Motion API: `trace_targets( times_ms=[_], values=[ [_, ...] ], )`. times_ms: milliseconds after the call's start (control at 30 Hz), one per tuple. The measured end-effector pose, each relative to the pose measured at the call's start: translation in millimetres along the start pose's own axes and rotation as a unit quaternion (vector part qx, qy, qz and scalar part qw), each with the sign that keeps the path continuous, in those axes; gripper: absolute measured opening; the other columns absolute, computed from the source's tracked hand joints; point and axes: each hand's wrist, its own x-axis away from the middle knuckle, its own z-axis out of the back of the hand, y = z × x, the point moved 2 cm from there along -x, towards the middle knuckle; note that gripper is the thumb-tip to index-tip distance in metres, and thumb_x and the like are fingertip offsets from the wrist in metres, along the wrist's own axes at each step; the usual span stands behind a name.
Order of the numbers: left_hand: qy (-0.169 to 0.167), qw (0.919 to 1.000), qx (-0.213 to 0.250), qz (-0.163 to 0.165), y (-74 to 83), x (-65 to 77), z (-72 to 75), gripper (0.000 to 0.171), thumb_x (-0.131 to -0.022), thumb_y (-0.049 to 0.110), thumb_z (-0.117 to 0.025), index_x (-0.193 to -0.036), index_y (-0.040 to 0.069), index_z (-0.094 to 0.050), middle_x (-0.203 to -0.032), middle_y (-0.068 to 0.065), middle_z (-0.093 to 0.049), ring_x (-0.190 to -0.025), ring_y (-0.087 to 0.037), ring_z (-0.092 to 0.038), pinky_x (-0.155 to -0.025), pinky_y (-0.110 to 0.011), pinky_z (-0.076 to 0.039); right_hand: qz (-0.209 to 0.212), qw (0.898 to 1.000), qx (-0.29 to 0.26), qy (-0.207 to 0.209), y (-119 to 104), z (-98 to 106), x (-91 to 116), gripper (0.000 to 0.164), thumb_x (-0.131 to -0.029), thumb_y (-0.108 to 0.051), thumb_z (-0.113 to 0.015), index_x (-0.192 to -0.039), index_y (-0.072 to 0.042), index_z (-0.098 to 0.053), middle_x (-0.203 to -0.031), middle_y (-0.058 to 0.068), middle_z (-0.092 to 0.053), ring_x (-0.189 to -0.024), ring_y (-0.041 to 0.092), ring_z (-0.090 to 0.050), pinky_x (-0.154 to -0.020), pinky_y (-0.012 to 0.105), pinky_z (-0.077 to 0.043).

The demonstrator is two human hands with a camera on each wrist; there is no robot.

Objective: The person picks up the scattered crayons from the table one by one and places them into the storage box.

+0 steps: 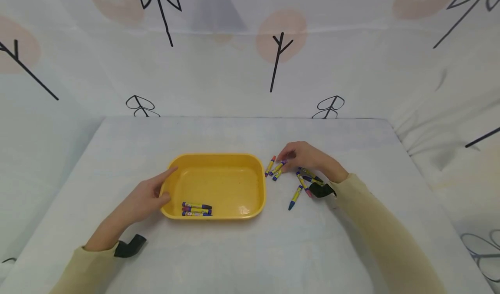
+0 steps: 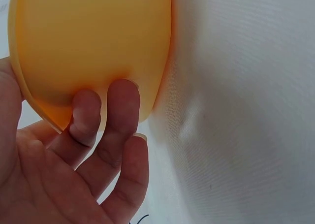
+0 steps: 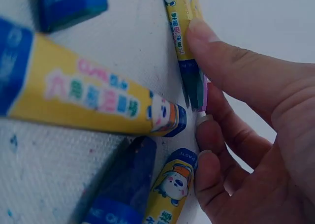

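A yellow tray (image 1: 218,156) stands on the white table, and my left hand (image 1: 142,198) grips its left end. In the left wrist view, the fingers (image 2: 123,106) press the outside of its wall. Several paper-wrapped oil pastels (image 1: 197,206) lie side by side inside, near the front wall. Right of the tray, my right hand (image 1: 302,155) reaches down to a small cluster of oil pastels (image 1: 276,168). In the right wrist view, the thumb and fingers pinch a green-tipped oil pastel (image 3: 179,34) together with a purple-tipped one (image 3: 204,93) behind it.
More oil pastels (image 1: 300,181) lie loosely under and beside the right wrist, partly hidden by a dark wrist strap (image 1: 322,190). One blue-tipped pastel (image 1: 295,197) lies nearer the front. A patterned cloth (image 1: 234,77) hangs behind the table's back edge.
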Motion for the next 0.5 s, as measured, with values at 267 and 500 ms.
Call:
trace_targets(
  times_ms=[267, 500],
  values=[
    [0.002, 1.0000, -0.002, -0.001, 0.7, 0.1, 0.3, 0.073, -0.086, 0.006, -0.060, -0.155, 0.006, -0.034, -0.134, -0.022, -0.053, -0.084, -0.021, -0.052, -0.065, -0.028, -0.045, 0.000, 0.999, 0.036, -0.022, -4.6, -1.2, -0.5, 0.018, -0.080, -0.013, -0.082, -0.097, -0.017, -0.076, -0.104, 0.000, -0.062, -0.098, 0.021, -0.054, -0.092, 0.039, -0.043],
    [0.002, 1.0000, -0.002, 0.000, -0.3, 0.2, 0.8, 0.073, -0.086, 0.005, -0.059, -0.155, 0.006, -0.035, -0.134, -0.020, -0.053, -0.086, -0.023, -0.053, -0.066, -0.029, -0.045, -0.003, 0.999, 0.038, -0.039, -5.0, 0.0, -1.1, 0.019, -0.079, -0.013, -0.083, -0.095, -0.017, -0.073, -0.099, -0.003, -0.066, -0.093, 0.020, -0.054, -0.088, 0.038, -0.045]
  ],
)
